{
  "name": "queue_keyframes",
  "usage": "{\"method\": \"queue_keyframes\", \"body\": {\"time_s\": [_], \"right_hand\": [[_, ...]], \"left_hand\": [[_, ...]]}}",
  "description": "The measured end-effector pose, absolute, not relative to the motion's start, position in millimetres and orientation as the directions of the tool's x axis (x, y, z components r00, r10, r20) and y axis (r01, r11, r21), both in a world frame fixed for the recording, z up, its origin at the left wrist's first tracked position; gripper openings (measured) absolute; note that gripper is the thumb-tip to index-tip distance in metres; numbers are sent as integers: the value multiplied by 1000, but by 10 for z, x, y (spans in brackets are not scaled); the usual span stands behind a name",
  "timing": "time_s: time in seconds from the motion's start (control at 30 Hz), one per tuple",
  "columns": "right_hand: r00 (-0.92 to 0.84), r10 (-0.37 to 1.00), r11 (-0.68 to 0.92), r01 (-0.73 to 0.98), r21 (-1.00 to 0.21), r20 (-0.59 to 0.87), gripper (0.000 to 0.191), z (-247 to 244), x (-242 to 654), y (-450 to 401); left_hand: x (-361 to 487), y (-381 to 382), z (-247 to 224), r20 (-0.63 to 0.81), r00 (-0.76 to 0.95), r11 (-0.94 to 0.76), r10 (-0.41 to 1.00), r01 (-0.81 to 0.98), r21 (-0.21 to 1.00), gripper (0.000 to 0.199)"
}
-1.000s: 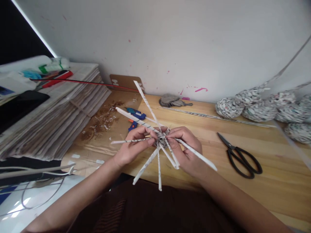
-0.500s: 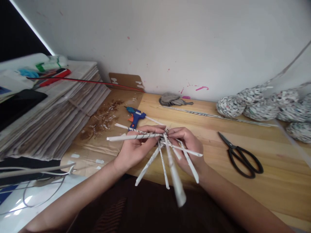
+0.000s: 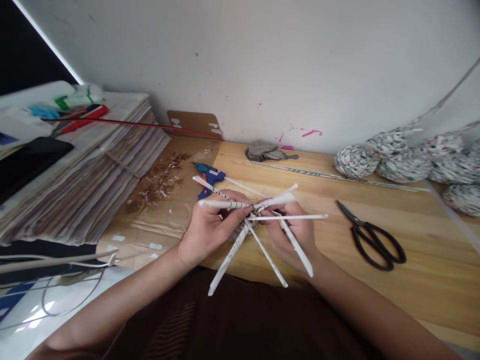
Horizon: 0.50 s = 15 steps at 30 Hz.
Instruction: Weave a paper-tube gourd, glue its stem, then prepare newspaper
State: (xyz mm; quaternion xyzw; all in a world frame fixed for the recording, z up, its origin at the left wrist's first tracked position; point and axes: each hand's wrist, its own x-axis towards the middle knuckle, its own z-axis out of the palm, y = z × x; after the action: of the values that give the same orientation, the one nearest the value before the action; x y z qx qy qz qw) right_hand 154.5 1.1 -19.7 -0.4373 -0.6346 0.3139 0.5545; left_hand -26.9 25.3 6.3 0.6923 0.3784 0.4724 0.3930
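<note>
Several rolled paper strips point(image 3: 228, 260) fan out from a small woven paper piece point(image 3: 245, 227) between my two hands. My left hand point(image 3: 210, 227) is closed on the woven piece, its thumb and fingers pinching where strips meet. On the other side, my right hand point(image 3: 294, 227) has its fingers closed on the same piece, with strips crossing in front of it. Fingertips are partly hidden by the strips. Just behind my left hand lies a blue glue gun point(image 3: 212, 177) with an orange trigger.
Black-handled scissors point(image 3: 371, 240) lie on the wooden table point(image 3: 431, 250) at the right. Woven paper balls point(image 3: 356, 161), a grey cloth point(image 3: 264, 151) and a long thin rod point(image 3: 318, 175) are near the wall. A tall newspaper stack point(image 3: 123, 150) stands left, beside brown scraps point(image 3: 165, 182).
The thick strip that pointed down towards me has swung up and right, over my right hand. Other strips have shifted round, with both hands still on the woven piece.
</note>
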Motion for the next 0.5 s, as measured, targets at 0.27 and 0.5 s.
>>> {"method": "queue_keyframes", "body": {"time_s": [0.27, 0.5], "right_hand": [[-20, 905, 417, 230, -879, 425, 12, -104, 1537, -36], [-102, 813, 573, 323, -753, 574, 16, -80, 1563, -17]], "left_hand": [[-150, 216, 103, 306, 213, -319, 928, 26, 948, 11], [-182, 201, 24, 298, 246, -328, 922, 91, 940, 12]]}}
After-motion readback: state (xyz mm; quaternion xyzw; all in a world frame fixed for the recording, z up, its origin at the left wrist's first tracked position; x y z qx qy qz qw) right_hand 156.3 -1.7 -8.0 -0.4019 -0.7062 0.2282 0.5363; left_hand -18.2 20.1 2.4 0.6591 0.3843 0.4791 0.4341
